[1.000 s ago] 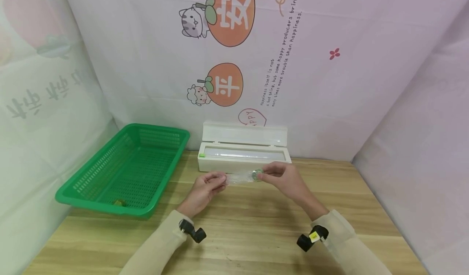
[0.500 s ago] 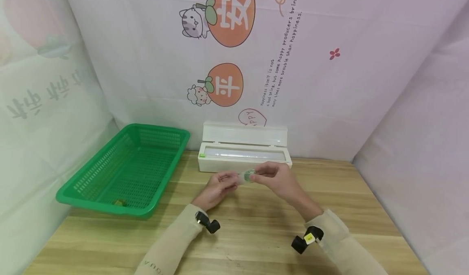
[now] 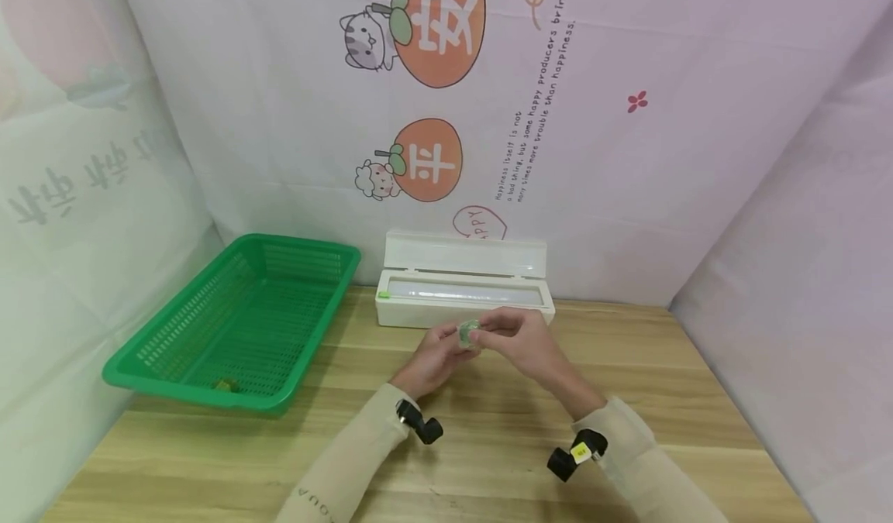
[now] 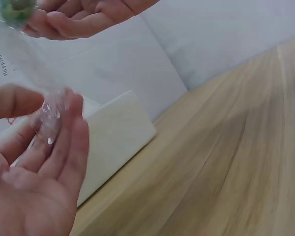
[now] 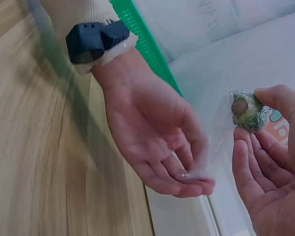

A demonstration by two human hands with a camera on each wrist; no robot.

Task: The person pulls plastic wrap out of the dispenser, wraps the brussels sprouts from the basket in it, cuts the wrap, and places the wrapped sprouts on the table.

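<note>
Angling inward, the left hand (image 3: 434, 359) pinches clear film (image 4: 52, 114) — the right hand (image 3: 522, 345) clamps a green wrapped bundle (image 5: 249, 114) between its fingers (image 5: 242, 162).

Back cloth (image 3: 593, 166), printing turned sideways in head view: English lines (image 3: 536, 97) read "Happiness itself is not a bad thing, but some happy producers bring many times more trouble than happiness."; upper orange fruit print (image 3: 446, 23) bears 安, lower orange fruit print (image 3: 431, 160) bears 平, and the heart outline (image 3: 480, 222) beneath shows "APPY". Left side cloth (image 3: 42, 290) carries large, faded characters, reading uncertain. Left sleeve (image 3: 349, 461) has dark lettering, "QUA" legible; yellow sticker (image 3: 580, 452) on the black wrist camera (image 3: 561, 463) at the right cuff is marked, too small to read.
</note>
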